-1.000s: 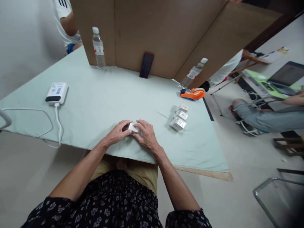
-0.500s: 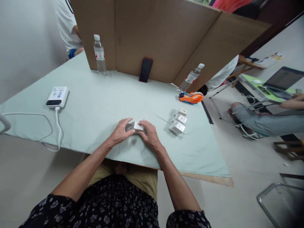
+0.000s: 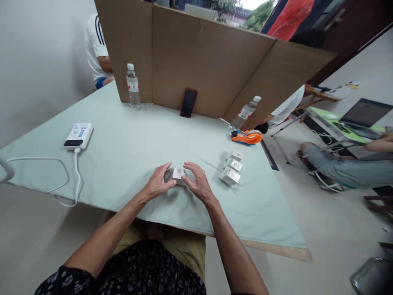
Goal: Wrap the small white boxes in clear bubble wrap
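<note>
A small white printed box point(image 3: 179, 173) sits on the pale green tablecloth between my two hands. My left hand point(image 3: 158, 181) curves round its left side, fingers apart, the thumb tip by the near left corner. On the other side my right hand point(image 3: 199, 182) is spread, with its thumb at the box's right edge and its fingers off it. Whether either thumb presses on the box I cannot tell. To the right, several similar small boxes point(image 3: 231, 175) stand in a slanting row.
An orange tape dispenser point(image 3: 247, 137) lies near the right edge. A phone point(image 3: 188, 103) leans on the cardboard screen point(image 3: 190, 57), between two water bottles, one left point(image 3: 133, 87) and one right point(image 3: 245, 112). At left lies a white power bank point(image 3: 78, 136) with its cable. People sit beyond.
My right fingers have lifted off the box and opened outward. The box stays between my hands. The whole view has tilted up, so everything appears lower.
</note>
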`<state>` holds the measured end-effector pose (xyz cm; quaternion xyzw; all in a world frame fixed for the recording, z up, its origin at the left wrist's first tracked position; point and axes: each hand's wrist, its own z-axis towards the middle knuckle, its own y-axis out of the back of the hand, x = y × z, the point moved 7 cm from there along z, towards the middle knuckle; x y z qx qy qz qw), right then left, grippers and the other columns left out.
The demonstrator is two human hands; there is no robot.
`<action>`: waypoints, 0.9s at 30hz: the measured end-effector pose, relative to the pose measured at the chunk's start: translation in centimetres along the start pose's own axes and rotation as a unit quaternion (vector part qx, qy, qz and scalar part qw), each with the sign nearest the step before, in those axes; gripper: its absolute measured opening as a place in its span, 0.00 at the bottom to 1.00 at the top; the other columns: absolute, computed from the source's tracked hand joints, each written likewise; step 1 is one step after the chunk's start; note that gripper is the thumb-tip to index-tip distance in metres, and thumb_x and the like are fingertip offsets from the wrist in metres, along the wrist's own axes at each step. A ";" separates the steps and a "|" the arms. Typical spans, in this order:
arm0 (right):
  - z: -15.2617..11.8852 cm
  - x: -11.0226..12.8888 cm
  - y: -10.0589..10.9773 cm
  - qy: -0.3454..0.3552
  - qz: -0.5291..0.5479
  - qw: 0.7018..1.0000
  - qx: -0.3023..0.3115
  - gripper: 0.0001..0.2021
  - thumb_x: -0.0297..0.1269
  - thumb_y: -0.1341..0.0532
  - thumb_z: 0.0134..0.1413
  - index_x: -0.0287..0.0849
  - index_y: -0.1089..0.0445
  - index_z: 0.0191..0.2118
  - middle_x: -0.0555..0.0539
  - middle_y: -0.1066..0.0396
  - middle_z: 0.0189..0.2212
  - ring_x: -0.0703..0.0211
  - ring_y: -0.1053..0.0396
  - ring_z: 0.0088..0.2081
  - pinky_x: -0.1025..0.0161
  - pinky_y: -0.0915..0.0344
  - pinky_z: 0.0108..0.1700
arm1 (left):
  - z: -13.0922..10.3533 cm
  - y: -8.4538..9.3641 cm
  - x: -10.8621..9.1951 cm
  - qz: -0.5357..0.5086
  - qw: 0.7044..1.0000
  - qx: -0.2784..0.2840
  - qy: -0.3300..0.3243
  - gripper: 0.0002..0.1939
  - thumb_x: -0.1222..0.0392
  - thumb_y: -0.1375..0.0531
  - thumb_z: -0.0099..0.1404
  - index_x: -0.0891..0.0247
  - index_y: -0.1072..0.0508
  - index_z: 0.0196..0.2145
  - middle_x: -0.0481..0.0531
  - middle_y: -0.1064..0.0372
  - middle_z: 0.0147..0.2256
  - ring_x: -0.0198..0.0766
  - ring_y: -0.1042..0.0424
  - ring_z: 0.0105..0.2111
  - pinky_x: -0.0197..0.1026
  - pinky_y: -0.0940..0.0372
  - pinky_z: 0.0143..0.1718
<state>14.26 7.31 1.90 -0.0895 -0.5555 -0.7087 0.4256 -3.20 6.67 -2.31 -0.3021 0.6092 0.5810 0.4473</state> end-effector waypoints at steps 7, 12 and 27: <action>1.7 0.5 -0.8 0.036 -0.050 0.998 -0.011 0.10 0.38 0.39 0.60 0.45 0.25 0.45 0.42 0.23 0.49 0.48 0.29 0.55 0.48 0.37 0.56 | 0.4 -0.4 -0.2 0.016 1.000 -0.006 0.003 0.37 0.55 0.37 0.58 0.66 0.38 0.63 0.63 0.33 0.57 0.53 0.34 0.58 0.56 0.41 0.62; 2.2 1.1 -1.0 0.047 -0.065 0.996 -0.040 0.09 0.34 0.42 0.63 0.45 0.24 0.39 0.43 0.21 0.43 0.50 0.27 0.50 0.50 0.36 0.52 | 0.5 -0.4 -0.1 0.019 1.000 -0.020 -0.006 0.35 0.58 0.38 0.58 0.66 0.36 0.62 0.63 0.31 0.56 0.52 0.33 0.57 0.56 0.41 0.62; 5.4 0.3 -1.1 -0.009 -0.021 1.000 -0.008 0.08 0.36 0.44 0.62 0.45 0.28 0.36 0.44 0.21 0.41 0.51 0.27 0.46 0.51 0.37 0.51 | 1.7 -1.1 -0.8 -0.018 0.999 -0.010 0.046 0.35 0.53 0.39 0.60 0.69 0.37 0.62 0.65 0.32 0.56 0.52 0.33 0.56 0.55 0.39 0.59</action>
